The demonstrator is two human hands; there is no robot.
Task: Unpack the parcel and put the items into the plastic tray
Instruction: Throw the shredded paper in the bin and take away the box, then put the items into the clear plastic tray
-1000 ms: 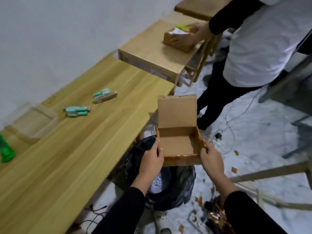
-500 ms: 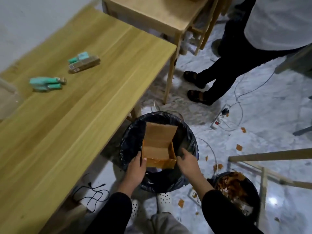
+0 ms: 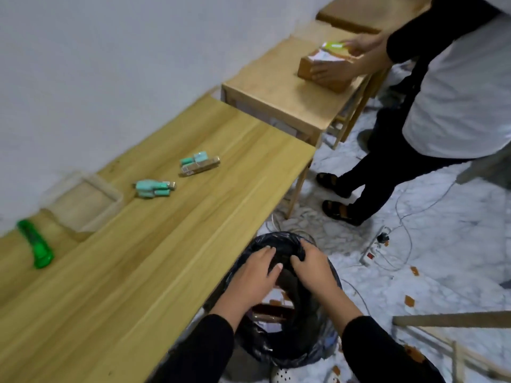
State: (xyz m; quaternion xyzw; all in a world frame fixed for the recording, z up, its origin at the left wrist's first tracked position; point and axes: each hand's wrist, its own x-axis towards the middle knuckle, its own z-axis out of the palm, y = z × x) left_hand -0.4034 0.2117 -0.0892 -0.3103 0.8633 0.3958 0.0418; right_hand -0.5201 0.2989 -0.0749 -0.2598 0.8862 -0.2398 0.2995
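Observation:
My left hand (image 3: 253,276) and my right hand (image 3: 313,269) hang side by side over the black bin bag (image 3: 309,344) on the floor, fingers spread and holding nothing. The right fingertips reach the bag's far rim. Brown cardboard from the parcel box (image 3: 272,310) lies down inside the bag, partly hidden by my hands. On the long wooden table (image 3: 138,272) lie two teal item packs, one (image 3: 153,187) nearer the tray and one (image 3: 199,164) further right. The clear plastic tray (image 3: 109,190) stands by the wall with nothing in it.
A green utility knife (image 3: 36,244) lies at the table's left. Another person (image 3: 456,87) stands at the right, handling a parcel (image 3: 326,70) on a smaller table (image 3: 276,98). A power strip (image 3: 372,251), cables and tape scraps litter the floor.
The open cardboard box left my hands and dropped into the bin bag. Both hands are now free above it. My view lifted back toward the table.

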